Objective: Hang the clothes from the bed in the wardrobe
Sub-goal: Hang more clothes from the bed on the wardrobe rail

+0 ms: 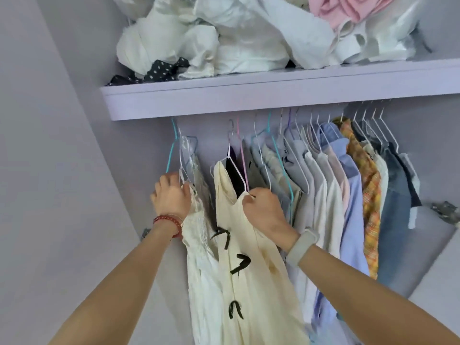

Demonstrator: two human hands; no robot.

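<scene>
Both hands' grip apparently closed on garments: left hand [171, 195], right hand [263, 210], cream dress [249, 282], white garment [201, 257].

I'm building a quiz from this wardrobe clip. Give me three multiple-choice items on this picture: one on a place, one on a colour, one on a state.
1. Where does the heap of white clothes lie?
A. on the shelf above the hanging clothes
B. on the floor
C. in a drawer

2. What colour are the bows on the cream dress?
A. red
B. black
C. blue

3. What is the right hand doing?
A. hanging open at the side
B. pressing flat on the shelf
C. gripping the cream dress at its top

Answers:
1 A, the heap rests on the shelf over the hangers.
2 B, three dark bows run down its front.
3 C, its fingers curl round the fabric by the strap.
</scene>
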